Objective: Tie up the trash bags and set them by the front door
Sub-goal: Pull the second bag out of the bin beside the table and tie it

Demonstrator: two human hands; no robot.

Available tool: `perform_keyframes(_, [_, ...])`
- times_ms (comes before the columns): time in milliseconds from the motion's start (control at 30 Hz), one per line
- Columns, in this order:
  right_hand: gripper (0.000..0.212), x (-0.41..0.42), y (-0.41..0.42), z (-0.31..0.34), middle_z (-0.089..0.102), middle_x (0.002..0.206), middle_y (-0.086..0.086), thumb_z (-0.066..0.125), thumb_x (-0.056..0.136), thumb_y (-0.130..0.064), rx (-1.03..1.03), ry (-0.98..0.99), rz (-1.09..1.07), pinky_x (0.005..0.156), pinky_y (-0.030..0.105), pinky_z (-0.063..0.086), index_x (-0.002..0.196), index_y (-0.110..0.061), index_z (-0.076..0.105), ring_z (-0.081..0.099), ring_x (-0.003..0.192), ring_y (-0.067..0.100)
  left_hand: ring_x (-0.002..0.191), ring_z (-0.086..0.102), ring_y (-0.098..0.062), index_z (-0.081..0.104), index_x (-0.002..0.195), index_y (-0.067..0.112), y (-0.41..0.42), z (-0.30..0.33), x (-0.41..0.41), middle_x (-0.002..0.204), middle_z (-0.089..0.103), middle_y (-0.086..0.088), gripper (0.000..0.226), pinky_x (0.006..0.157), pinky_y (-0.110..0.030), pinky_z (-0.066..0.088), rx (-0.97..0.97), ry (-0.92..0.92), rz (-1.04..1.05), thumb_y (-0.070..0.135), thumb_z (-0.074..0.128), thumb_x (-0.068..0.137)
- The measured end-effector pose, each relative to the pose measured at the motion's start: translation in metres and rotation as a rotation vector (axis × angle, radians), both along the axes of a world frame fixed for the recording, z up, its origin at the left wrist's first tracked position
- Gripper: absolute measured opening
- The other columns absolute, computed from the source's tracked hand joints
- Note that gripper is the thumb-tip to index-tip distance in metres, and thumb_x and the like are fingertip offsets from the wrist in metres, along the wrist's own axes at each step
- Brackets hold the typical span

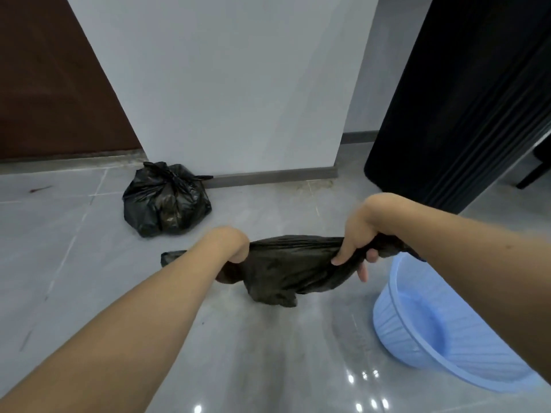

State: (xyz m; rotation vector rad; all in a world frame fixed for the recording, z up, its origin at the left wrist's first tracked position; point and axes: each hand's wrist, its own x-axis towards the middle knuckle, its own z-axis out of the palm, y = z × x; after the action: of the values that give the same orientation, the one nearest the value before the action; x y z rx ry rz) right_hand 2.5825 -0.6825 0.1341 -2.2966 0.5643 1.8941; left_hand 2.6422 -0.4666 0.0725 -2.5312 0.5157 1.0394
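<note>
A black trash bag (283, 269) hangs stretched between my two hands above the grey floor. My left hand (231, 244) grips its left end, and a short tail of plastic pokes out past my wrist. My right hand (359, 234) is closed on the right end, with one finger loose below. The bag's body sags between them. A second black trash bag (165, 201), knotted at the top, sits on the floor against the base of the white wall, beside the brown door (56, 84) at the far left.
A light blue plastic bin (432, 332) lies tilted on the floor at my right, under my right forearm. A tall black ribbed panel (465, 99) stands at the right. The white wall (226, 84) with a grey skirting is straight ahead. The tiled floor is glossy.
</note>
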Motion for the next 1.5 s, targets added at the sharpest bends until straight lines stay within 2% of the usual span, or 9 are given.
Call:
perform_keyframes(167, [0.047,-0.012,-0.010,0.001,0.029,0.049,-0.004,0.051,0.091,-0.055,0.209,-0.066,-0.178,0.054,0.024,0.029,0.079,-0.012,0.067,0.032,0.052,0.014,0.116,0.057,-0.033,0.060,0.122,0.005,0.005,-0.001,-0.014,0.132,0.058,-0.015,0.038,0.097,-0.037,0.046,-0.202,-0.087,0.097,0.017,0.038,0.094])
perform_keyframes(367, [0.047,-0.044,-0.047,-0.004,0.026,0.045,-0.007,0.056,0.087,-0.050,0.519,-0.224,-0.542,0.051,0.022,0.029,0.055,-0.017,0.047,0.029,0.051,0.011,0.078,0.050,-0.025,0.056,0.077,0.008,0.011,0.018,-0.028,0.090,0.055,-0.009,0.021,0.063,-0.028,0.038,-0.436,0.029,0.225,0.022,0.047,0.089])
perform_keyframes(500, [0.041,-0.070,-0.041,-0.041,0.025,0.041,-0.007,0.057,0.082,-0.041,0.792,-0.349,-0.910,0.045,0.019,0.030,0.051,-0.020,0.041,0.026,0.044,0.009,0.073,0.056,-0.021,0.062,0.087,0.012,0.015,0.003,-0.055,0.082,0.058,-0.001,0.032,0.062,-0.026,0.041,-0.159,0.219,0.175,0.042,0.066,0.076])
perform_keyframes(633, [0.042,-0.084,-0.021,-0.067,0.035,0.043,-0.004,0.055,0.083,-0.031,1.088,-0.473,-1.370,0.056,0.026,0.036,0.046,-0.022,0.037,0.034,0.046,0.012,0.105,0.061,-0.027,0.055,0.076,0.009,0.006,-0.011,-0.078,0.076,0.053,-0.003,0.022,0.091,-0.035,0.048,0.237,0.142,-0.083,0.021,0.048,0.092])
perform_keyframes(700, [0.044,-0.090,-0.012,-0.076,0.044,0.048,-0.002,0.054,0.087,-0.027,1.146,-0.470,-1.533,0.065,0.030,0.043,0.046,-0.021,0.037,0.043,0.048,0.014,0.093,0.062,-0.025,0.053,0.067,0.008,0.007,-0.017,-0.082,0.076,0.060,-0.004,0.029,0.088,-0.034,0.048,0.255,0.186,-0.021,0.014,0.039,0.093])
perform_keyframes(967, [0.045,-0.109,-0.010,-0.080,0.051,0.051,-0.007,0.048,0.096,-0.033,1.398,-0.617,-1.958,0.080,0.031,0.052,0.052,-0.020,0.045,0.055,0.052,0.010,0.038,0.047,-0.021,0.053,0.082,0.001,0.011,-0.054,-0.116,0.047,0.046,-0.006,0.026,0.045,-0.027,0.049,-0.951,0.512,1.120,0.006,0.034,0.098])
perform_keyframes(1167, [0.045,-0.127,0.016,-0.116,0.049,0.048,-0.010,0.041,0.099,-0.024,1.729,-0.729,-2.193,0.093,0.022,0.039,0.063,-0.016,0.067,0.052,0.067,0.005,0.038,0.024,-0.011,0.058,0.083,0.010,0.000,-0.086,-0.171,0.055,0.040,-0.001,0.017,0.042,-0.020,0.017,-0.983,0.325,0.972,0.005,0.044,0.090])
perform_keyframes(1300, [0.032,-0.126,0.016,-0.127,0.037,0.039,-0.004,0.042,0.100,-0.021,1.733,-0.819,-2.408,0.066,0.029,0.059,0.075,-0.011,0.058,0.066,0.075,0.016,0.043,0.019,-0.011,0.041,0.062,0.018,0.003,-0.074,-0.169,0.050,0.027,0.005,0.016,0.044,-0.023,0.013,-1.149,0.338,0.855,0.014,0.052,0.073])
perform_keyframes(1500, [0.015,-0.118,0.005,-0.127,0.065,0.089,-0.004,0.043,0.100,-0.018,1.434,-1.030,-2.275,0.032,0.014,0.022,0.096,-0.019,0.058,0.035,0.037,0.003,0.046,0.018,-0.012,0.035,0.061,0.015,-0.009,-0.055,-0.160,0.044,0.030,0.007,0.017,0.042,-0.025,0.016,-1.183,0.477,0.826,0.023,0.040,0.075])
